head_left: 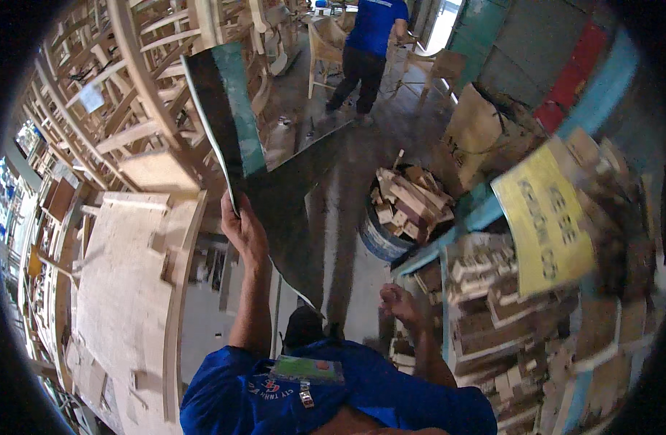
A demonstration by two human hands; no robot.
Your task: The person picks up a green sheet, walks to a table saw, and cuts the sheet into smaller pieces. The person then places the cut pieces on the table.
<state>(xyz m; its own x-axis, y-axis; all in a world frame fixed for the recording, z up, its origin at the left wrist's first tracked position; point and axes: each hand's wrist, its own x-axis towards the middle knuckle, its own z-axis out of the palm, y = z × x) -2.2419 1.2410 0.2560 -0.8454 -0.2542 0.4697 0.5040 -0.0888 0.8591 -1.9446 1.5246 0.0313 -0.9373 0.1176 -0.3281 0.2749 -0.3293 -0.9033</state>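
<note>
My left hand [244, 230] is closed on the edge of a large, thin, dark sheet [286, 210] with a pale rim and a green band along its upper part. The sheet stands up in front of me, irregular in outline, with a notch at the top and a point hanging down near my feet; its material I cannot make out. My right hand [401, 301] is lower, apart from the sheet, beside the stacked wood offcuts. Its fingers are curled in and slightly blurred, and nothing shows in them.
Wooden chair frames [130, 94] are piled high at left, above a pale wooden board [130, 290]. A drum of wood offcuts [387, 239] stands ahead to the right, by a cardboard box [472, 138]. A yellow sign [543, 217] hangs over shelved offcuts. Ahead, a person in blue [373, 36] stands among chairs.
</note>
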